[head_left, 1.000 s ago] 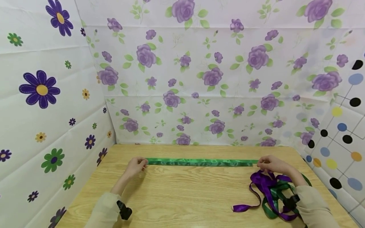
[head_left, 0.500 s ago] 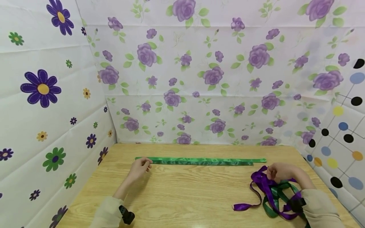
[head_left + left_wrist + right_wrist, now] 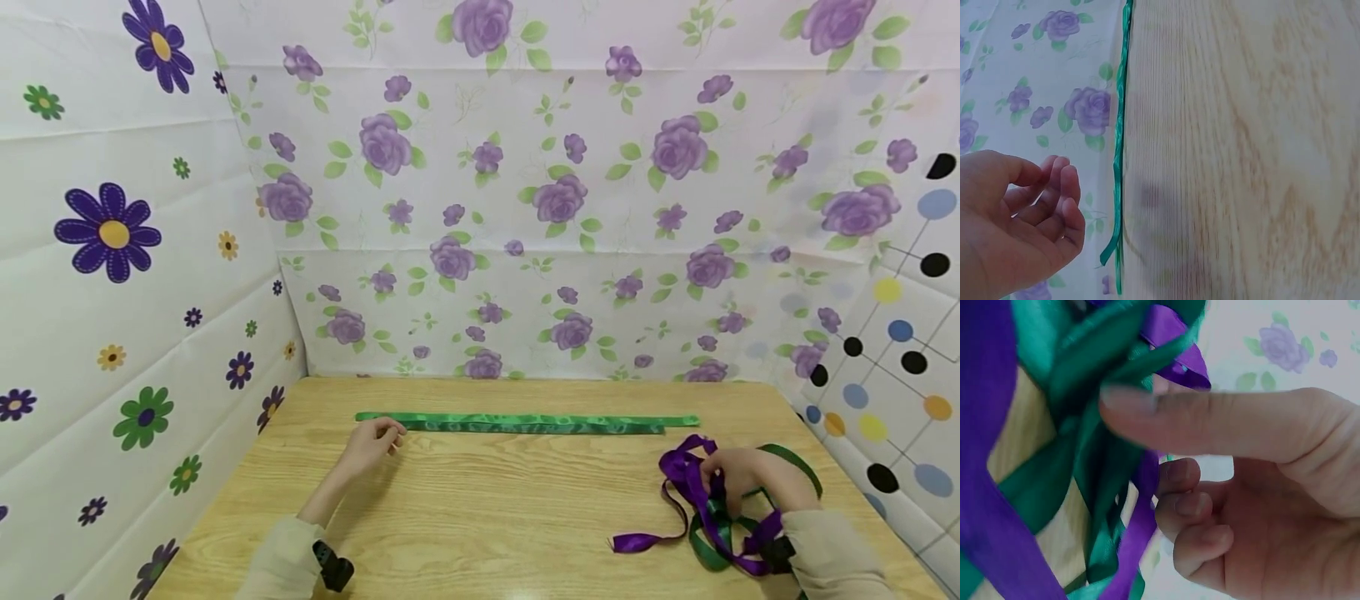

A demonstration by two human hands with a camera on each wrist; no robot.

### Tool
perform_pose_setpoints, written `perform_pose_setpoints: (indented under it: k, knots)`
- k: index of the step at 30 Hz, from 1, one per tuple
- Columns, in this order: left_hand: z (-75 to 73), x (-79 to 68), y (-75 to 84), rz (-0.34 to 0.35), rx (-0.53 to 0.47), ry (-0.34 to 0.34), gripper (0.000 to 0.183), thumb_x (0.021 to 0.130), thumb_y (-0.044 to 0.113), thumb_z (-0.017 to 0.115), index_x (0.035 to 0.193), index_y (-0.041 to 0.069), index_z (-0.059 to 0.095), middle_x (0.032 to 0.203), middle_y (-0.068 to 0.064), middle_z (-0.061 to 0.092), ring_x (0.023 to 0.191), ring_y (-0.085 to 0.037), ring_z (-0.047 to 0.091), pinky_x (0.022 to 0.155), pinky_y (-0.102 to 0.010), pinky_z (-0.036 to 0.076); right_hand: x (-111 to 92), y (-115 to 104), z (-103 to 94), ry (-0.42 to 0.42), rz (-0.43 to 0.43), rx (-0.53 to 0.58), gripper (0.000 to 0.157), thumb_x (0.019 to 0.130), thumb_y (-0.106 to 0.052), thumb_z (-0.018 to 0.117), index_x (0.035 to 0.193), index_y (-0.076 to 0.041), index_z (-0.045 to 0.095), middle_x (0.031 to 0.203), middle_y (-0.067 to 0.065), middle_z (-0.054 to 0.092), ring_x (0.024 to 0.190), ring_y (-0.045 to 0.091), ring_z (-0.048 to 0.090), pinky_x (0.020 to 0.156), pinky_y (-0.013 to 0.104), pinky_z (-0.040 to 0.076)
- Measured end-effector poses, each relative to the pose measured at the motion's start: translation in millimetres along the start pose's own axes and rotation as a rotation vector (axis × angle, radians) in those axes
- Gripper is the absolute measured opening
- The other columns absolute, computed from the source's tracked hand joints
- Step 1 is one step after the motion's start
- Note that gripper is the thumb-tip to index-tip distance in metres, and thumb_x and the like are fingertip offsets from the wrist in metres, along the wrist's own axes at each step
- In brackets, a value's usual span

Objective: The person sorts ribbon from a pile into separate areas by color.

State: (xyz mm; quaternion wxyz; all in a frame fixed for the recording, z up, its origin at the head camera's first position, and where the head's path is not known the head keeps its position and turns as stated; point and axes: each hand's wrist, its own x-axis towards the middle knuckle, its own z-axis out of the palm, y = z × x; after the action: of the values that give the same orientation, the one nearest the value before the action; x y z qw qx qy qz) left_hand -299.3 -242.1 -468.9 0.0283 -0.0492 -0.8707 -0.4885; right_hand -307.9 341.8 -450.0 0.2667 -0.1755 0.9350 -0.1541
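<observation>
A wood-grain tabletop (image 3: 510, 517) meets a white rose-print sheet (image 3: 465, 208) at its back edge; a daisy-print sheet (image 3: 60, 308) covers the left wall, and a dot-and-line sheet (image 3: 900, 400) covers the right. Near that edge, a bright green satin ribbon (image 3: 525, 418) and a teal-green ribbon (image 3: 536, 429) lie lengthwise, side by side. At the right, a purple ribbon (image 3: 637, 543) tangles with a dark green ribbon (image 3: 1094, 353).

The left hand (image 3: 371, 444) hides the teal-green ribbon's left end in the head view; its fingers curl loosely around nothing. The right hand (image 3: 738, 475), beige sleeve (image 3: 832, 550) and black wrist camera (image 3: 777, 552) block part of the tangle. There the thumb lies against the dark green ribbon and 3 fingertips show curled; I cannot tell whether they pinch it.
</observation>
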Motion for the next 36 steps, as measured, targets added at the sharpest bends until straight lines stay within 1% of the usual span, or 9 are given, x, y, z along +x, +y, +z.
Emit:
perform_pose_setpoints:
  k: [9,14,16,22,26,28,30,34,36]
  knots:
    - [1.6,-1.1,0.6,0.012,0.024,-0.033,0.023,0.100,0.003,0.046,0.102,-0.009,0.065,0.088,-0.026,0.065,0.076,-0.032,0.064,0.071,-0.043,0.055,-2.9,-5.3,1.5,-0.074,0.083,0.005,0.020,0.065,0.005,0.079,0.076,-0.010,0.072,0.078,-0.002,0.067,0.073,0.014,0.056,0.065,0.030,0.049]
    - [1.3,-0.8,-2.7,0.014,0.031,-0.037,0.024,0.100,0.002,0.045,0.102,-0.010,0.065,0.088,-0.026,0.066,0.077,-0.032,0.064,0.071,-0.042,0.055,23.6,37.3,1.3,-0.294,0.070,-0.058,0.028,0.073,-0.013,0.082,0.097,-0.023,0.072,0.100,-0.004,0.064,0.089,0.012,0.058,0.075,0.034,0.053]
    - [0.9,-0.5,-4.4,0.018,0.026,-0.042,0.024,0.100,0.002,0.045,0.102,-0.011,0.065,0.088,-0.026,0.066,0.078,-0.033,0.064,0.071,-0.043,0.055,33.2,53.0,5.3,-0.335,0.103,-0.074,0.035,0.072,-0.020,0.085,0.102,-0.024,0.069,0.105,-0.002,0.062,0.096,0.017,0.059,0.080,0.039,0.053]
    - [-0.2,-0.8,-8.2,0.021,0.020,-0.056,0.023,0.100,0.001,0.044,0.102,-0.012,0.064,0.091,-0.028,0.066,0.080,-0.036,0.064,0.071,-0.043,0.055,64.5,88.5,30.9,-0.275,0.219,-0.157,0.054,0.055,-0.037,0.094,0.097,-0.019,0.066,0.101,0.000,0.065,0.099,0.025,0.062,0.087,0.046,0.051]
    - [0.1,-0.8,-9.7,0.023,0.031,-0.057,0.023,0.100,0.001,0.045,0.102,-0.012,0.064,0.091,-0.028,0.066,0.080,-0.037,0.064,0.071,-0.043,0.055,79.1,107.7,42.9,-0.254,0.209,-0.164,0.047,0.049,-0.040,0.095,0.085,-0.022,0.069,0.093,-0.005,0.066,0.090,0.019,0.062,0.082,0.044,0.053]
    - [0.3,-0.9,-9.7,0.017,0.031,-0.056,0.023,0.100,0.001,0.045,0.102,-0.012,0.064,0.091,-0.028,0.066,0.080,-0.037,0.064,0.071,-0.043,0.055,72.0,97.0,43.0,-0.216,0.202,-0.200,0.037,0.053,-0.036,0.092,0.077,-0.023,0.067,0.086,-0.007,0.063,0.081,0.015,0.058,0.074,0.039,0.052]
    - [0.3,-1.3,-8.8,0.010,0.029,-0.054,0.023,0.100,0.001,0.045,0.102,-0.011,0.064,0.091,-0.027,0.066,0.080,-0.036,0.064,0.071,-0.044,0.055,53.7,71.1,38.2,-0.174,0.188,-0.214,0.031,0.058,-0.025,0.088,0.066,-0.021,0.059,0.072,-0.009,0.052,0.066,0.011,0.047,0.061,0.031,0.044]
    - [0.4,-2.8,-5.7,0.005,0.026,-0.056,0.023,0.100,0.001,0.045,0.102,-0.011,0.064,0.092,-0.027,0.066,0.081,-0.036,0.064,0.072,-0.044,0.055,8.9,9.5,22.6,-0.093,0.130,-0.157,0.043,0.064,-0.006,0.077,0.057,-0.020,0.037,0.060,-0.009,0.027,0.056,0.010,0.020,0.054,0.027,0.020]
    - [0.2,-3.5,-3.9,0.012,0.032,-0.065,0.023,0.100,0.001,0.045,0.102,-0.011,0.064,0.091,-0.027,0.066,0.080,-0.036,0.064,0.072,-0.044,0.055,-10.2,-14.0,12.6,-0.056,0.082,-0.112,0.046,0.065,0.001,0.072,0.055,-0.019,0.031,0.058,-0.009,0.021,0.056,0.010,0.014,0.054,0.026,0.015]
